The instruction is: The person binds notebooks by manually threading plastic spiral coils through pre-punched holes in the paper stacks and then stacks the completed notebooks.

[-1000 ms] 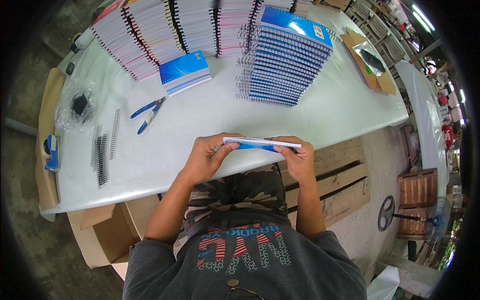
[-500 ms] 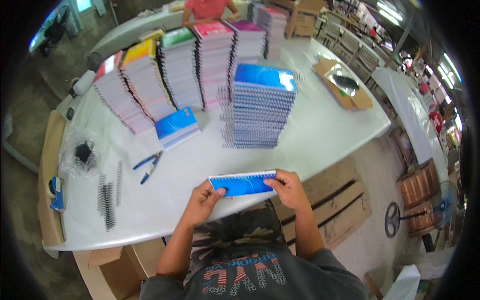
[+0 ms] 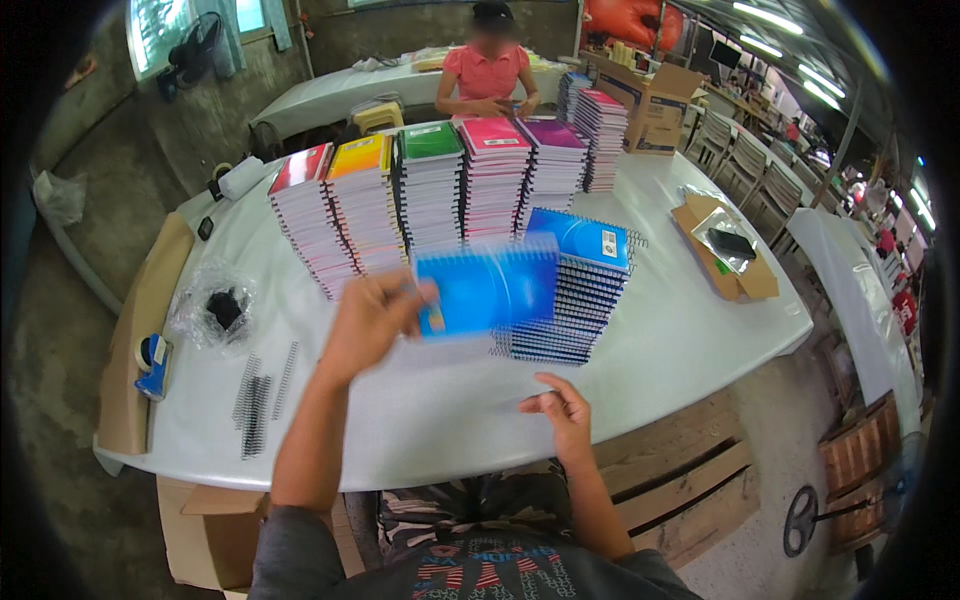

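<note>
My left hand (image 3: 370,320) grips a blue spiral notebook (image 3: 485,292) by its left edge, thumb on the cover. The notebook is raised over the table, blurred by motion, its coil along the top. Behind it, a tall stack of blue spiral notebooks (image 3: 578,305) is partly covered. My right hand (image 3: 562,415) hovers by the table's front edge, holding nothing, with forefinger and thumb apart. Farther back stand stacks of notebooks with red (image 3: 305,215), yellow (image 3: 362,195), green (image 3: 430,180), pink (image 3: 495,175) and purple (image 3: 556,165) covers.
Loose wire coils (image 3: 256,405), a blue tape dispenser (image 3: 153,368) and a clear plastic bag (image 3: 212,312) lie at left. Flat cardboard (image 3: 735,275) with a plastic packet sits at right. Across the table are a person in a pink top (image 3: 485,75) and a cardboard box (image 3: 655,115).
Both hands held the notebook near the front edge; the right has let go. My left hand has carried it up toward the stacks. The view has tilted up, showing more of the room.
</note>
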### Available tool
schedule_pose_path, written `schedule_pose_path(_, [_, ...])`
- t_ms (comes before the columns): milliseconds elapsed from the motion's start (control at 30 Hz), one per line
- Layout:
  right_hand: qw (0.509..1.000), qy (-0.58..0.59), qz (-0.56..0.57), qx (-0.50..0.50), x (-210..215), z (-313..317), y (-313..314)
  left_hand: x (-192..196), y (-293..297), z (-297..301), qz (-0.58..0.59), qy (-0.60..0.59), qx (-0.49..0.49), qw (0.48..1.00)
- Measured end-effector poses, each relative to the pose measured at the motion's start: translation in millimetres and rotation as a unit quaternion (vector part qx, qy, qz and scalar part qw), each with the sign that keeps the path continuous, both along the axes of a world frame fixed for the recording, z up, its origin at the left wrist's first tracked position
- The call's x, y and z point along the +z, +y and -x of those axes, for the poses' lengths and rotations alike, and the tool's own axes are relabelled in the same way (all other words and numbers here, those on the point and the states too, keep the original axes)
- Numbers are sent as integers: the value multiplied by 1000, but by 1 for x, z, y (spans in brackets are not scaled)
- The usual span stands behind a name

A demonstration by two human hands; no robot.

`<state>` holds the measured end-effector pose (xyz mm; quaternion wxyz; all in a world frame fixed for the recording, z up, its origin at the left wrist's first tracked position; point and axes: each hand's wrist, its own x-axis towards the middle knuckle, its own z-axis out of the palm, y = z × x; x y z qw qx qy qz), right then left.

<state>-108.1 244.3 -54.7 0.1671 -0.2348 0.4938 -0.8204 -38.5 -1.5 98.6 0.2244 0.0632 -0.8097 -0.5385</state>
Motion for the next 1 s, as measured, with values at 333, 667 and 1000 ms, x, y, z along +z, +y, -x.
schedule_pose_path(333, [963,137,-234,-13,-55,-8,-4,87,-49,120,-128,144,158,968])
schedule_pose_path(667, [975,84,-205,-18,-58,-2,6,80,-46,163,167,170,281,930])
schedule_pose_path(1000, [960,157,-225,-49,-61,-6,-3,69,-54,164,391,284,282,829])
